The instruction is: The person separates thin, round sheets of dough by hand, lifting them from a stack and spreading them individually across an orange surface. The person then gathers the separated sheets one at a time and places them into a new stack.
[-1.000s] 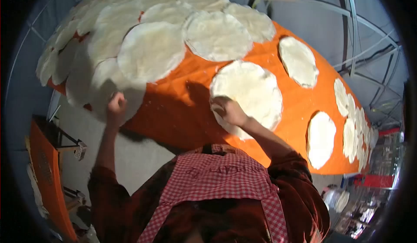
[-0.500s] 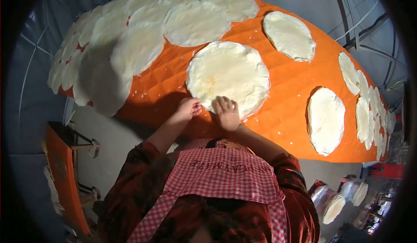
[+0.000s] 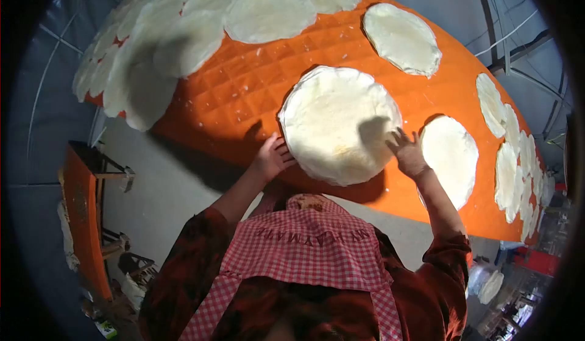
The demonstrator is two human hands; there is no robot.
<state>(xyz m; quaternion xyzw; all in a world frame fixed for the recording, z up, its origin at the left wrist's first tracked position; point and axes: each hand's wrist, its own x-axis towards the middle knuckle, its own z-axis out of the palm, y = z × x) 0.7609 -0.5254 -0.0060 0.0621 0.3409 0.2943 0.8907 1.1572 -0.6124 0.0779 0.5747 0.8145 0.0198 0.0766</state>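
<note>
A round stack of pale, thin flatbreads or dough sheets [image 3: 338, 121] lies on the orange quilted cloth [image 3: 244, 106], near its front edge. At the stack's lower left edge is my left hand [image 3: 273, 158], its fingers spread and holding nothing. My right hand [image 3: 409, 154] is beside the right edge, fingers apart and empty, casting a shadow onto the top sheet. Whether the fingertips touch the stack is hard to tell. A pale brownish patch shows on the lower part of the top sheet.
Overlapping pale sheets [image 3: 177, 42] cover the table's left and back. Another stack [image 3: 451, 158] lies close to my right hand, one more [image 3: 402, 39] at the back right, with several small ones [image 3: 506, 173] beyond. An orange-topped stand [image 3: 79, 210] is at the left.
The stack has shifted slightly right and turned, its brownish patch moving from the left to the lower part. My right hand has moved right, off the stack's front edge; my left hand has opened.
</note>
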